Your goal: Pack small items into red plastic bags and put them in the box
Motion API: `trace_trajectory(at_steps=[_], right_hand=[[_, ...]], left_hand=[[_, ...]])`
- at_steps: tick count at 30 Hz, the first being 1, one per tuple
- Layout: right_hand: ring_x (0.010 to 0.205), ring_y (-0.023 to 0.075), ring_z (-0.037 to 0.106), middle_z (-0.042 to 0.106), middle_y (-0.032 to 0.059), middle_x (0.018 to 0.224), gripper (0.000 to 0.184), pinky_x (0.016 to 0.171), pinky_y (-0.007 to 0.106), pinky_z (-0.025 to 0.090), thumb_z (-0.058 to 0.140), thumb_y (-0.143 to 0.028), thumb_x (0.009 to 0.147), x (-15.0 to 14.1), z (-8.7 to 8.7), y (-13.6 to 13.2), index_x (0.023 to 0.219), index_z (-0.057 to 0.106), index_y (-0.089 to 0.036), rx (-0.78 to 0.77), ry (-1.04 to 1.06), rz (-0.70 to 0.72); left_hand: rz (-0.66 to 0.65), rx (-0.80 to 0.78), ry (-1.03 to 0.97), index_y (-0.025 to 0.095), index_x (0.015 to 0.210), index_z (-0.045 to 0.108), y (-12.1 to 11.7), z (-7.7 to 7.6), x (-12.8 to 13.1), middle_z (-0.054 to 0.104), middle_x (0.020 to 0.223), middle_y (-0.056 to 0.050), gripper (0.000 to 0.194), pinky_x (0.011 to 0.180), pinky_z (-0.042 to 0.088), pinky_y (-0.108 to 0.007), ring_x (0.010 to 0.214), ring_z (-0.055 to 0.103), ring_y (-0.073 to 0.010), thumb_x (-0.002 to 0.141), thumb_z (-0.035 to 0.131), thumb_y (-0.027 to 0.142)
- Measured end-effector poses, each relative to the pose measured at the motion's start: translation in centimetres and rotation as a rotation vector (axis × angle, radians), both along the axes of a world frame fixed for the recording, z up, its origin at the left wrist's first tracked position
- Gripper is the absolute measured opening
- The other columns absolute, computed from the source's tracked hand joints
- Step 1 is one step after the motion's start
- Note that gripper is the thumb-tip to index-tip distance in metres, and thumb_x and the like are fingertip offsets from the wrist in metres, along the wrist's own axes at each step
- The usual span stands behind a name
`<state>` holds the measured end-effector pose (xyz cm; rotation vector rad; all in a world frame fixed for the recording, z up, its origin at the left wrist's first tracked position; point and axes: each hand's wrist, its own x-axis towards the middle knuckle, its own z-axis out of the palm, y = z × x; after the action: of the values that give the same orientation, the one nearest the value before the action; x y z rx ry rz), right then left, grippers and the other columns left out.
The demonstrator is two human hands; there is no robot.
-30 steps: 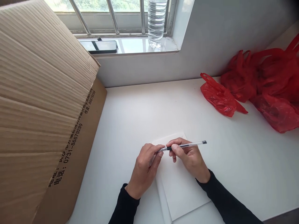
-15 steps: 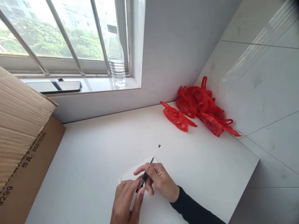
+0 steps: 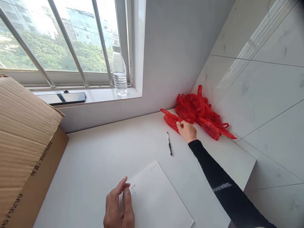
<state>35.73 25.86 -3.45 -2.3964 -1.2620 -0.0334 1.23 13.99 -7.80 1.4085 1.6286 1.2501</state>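
My right hand (image 3: pixel 187 131) is stretched out to the nearest red plastic bag (image 3: pixel 171 120), its fingers curled in a pinch at the bag; the hand covers part of it. The pen (image 3: pixel 169 144), clear with a black grip and tip, lies on the table just left of my right wrist. Near me is a sheet of white paper (image 3: pixel 159 193) with small handwritten marks along its upper left. My left hand (image 3: pixel 120 205) rests at the paper's left edge, fingers bent but apart, holding nothing.
More crumpled red plastic bags (image 3: pixel 199 109) are heaped in the corner by the tiled wall (image 3: pixel 273 110). A cardboard box (image 3: pixel 30 136) stands on the left of the white table (image 3: pixel 95 158). On the windowsill are a phone (image 3: pixel 68 98) and a water bottle (image 3: pixel 120 74).
My right hand has let go of the pen, which now lies on the table, and has moved out to the red bag. My left hand has drawn slightly left, uncovering the paper.
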Motion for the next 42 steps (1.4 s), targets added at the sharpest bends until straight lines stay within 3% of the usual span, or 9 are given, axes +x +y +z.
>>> trace_trajectory(at_steps=[3, 8, 12, 17, 23, 27, 32, 38, 42], right_hand=[[0.114, 0.0287, 0.061, 0.064, 0.0101, 0.122, 0.026, 0.1, 0.052, 0.049, 0.065, -0.037, 0.101, 2.3, 0.7, 2.0, 0.116, 0.065, -0.015, 0.065, -0.031, -0.113], [0.104, 0.0243, 0.065, 0.067, 0.0079, 0.114, 0.016, 0.094, 0.046, 0.054, 0.065, -0.028, 0.101, 3.3, 1.0, 1.8, 0.11, 0.066, -0.015, 0.174, 0.02, 0.022], [0.112, 0.026, 0.061, 0.067, 0.0131, 0.115, 0.017, 0.097, 0.041, 0.047, 0.059, -0.025, 0.101, 1.0, 3.0, -2.1, 0.113, 0.063, -0.014, 0.33, 0.036, 0.236], [0.093, 0.0255, 0.066, 0.07, 0.0042, 0.103, 0.015, 0.077, 0.037, 0.051, 0.067, -0.039, 0.098, -5.2, 5.5, -9.7, 0.104, 0.065, -0.026, 0.394, 0.232, 0.632], [0.094, 0.0215, 0.061, 0.066, 0.0007, 0.097, 0.011, 0.083, 0.037, 0.049, 0.059, -0.019, 0.099, -12.2, 3.3, -15.5, 0.103, 0.066, -0.027, 0.246, 0.546, 1.006], [0.084, 0.0191, 0.059, 0.064, -0.0012, 0.092, 0.01, 0.076, 0.035, 0.047, 0.061, -0.02, 0.097, -13.1, 2.4, -17.0, 0.101, 0.066, -0.028, 0.191, 0.728, 0.96], [0.085, 0.0204, 0.059, 0.065, -0.0002, 0.096, 0.011, 0.076, 0.036, 0.047, 0.058, -0.033, 0.102, -11.1, 2.7, -18.3, 0.099, 0.067, -0.028, 0.16, 0.848, 0.801], [0.09, 0.0206, 0.057, 0.062, -0.0024, 0.096, 0.011, 0.085, 0.036, 0.043, 0.064, -0.034, 0.097, -12.8, 2.3, -19.4, 0.106, 0.06, -0.029, 0.1, 0.853, 0.833], [0.08, 0.018, 0.054, 0.059, -0.0036, 0.087, 0.013, 0.074, 0.033, 0.042, 0.059, -0.036, 0.102, -14.1, 2.3, -20.0, 0.092, 0.06, -0.028, 0.098, 0.841, 0.909]], left_hand=[[0.064, -0.059, -0.055, 0.03, 0.126, 0.063, 0.2, -0.1, -0.4, 0.068, 0.113, -0.006, 0.04, 0.077, 0.052, -0.037, 0.108, 0.063, -0.0283, 0.094, 0.053, 0.053], [0.106, 0.02, -0.231, 0.028, 0.127, 0.06, 0.3, -0.4, -1.7, 0.065, 0.111, -0.004, 0.033, 0.103, 0.045, -0.042, 0.112, 0.061, -0.0242, 0.097, 0.056, 0.04], [0.147, 0.067, -0.279, 0.029, 0.127, 0.06, -0.3, 0.6, -3.1, 0.064, 0.114, -0.004, 0.03, 0.106, 0.044, -0.042, 0.113, 0.06, -0.0227, 0.097, 0.057, 0.034], [0.016, 0.041, -0.116, 0.031, 0.13, 0.063, -1.1, 3.4, -3.0, 0.061, 0.13, -0.007, 0.032, 0.106, 0.044, -0.043, 0.12, 0.058, -0.0251, 0.1, 0.054, 0.038], [-0.351, 0.147, 0.11, 0.035, 0.142, 0.055, -2.6, 5.1, -1.3, 0.053, 0.148, -0.008, 0.044, 0.113, 0.041, -0.052, 0.142, 0.039, -0.0295, 0.099, 0.057, 0.029], [-0.458, 0.119, 0.099, 0.029, 0.11, 0.071, -4.5, 5.2, -1.7, 0.07, 0.113, -0.007, 0.018, 0.09, 0.055, -0.043, 0.11, 0.06, -0.0272, 0.098, 0.058, 0.03], [-0.123, -0.052, 0.107, 0.025, 0.11, 0.069, -6.4, 4.7, -4.4, 0.072, 0.112, -0.008, 0.025, 0.072, 0.054, -0.036, 0.096, 0.067, -0.0267, 0.098, 0.056, 0.042], [-0.401, 0.08, 0.152, 0.035, 0.145, 0.049, -7.0, 6.4, -3.7, 0.06, 0.139, -0.006, 0.042, 0.102, 0.049, -0.04, 0.127, 0.056, -0.0238, 0.103, 0.051, 0.036], [-0.48, 0.234, 0.379, 0.028, 0.108, 0.068, -6.9, 6.9, -2.7, 0.07, 0.092, -0.001, 0.012, 0.088, 0.049, -0.038, 0.09, 0.061, -0.0205, 0.1, 0.06, 0.027]])
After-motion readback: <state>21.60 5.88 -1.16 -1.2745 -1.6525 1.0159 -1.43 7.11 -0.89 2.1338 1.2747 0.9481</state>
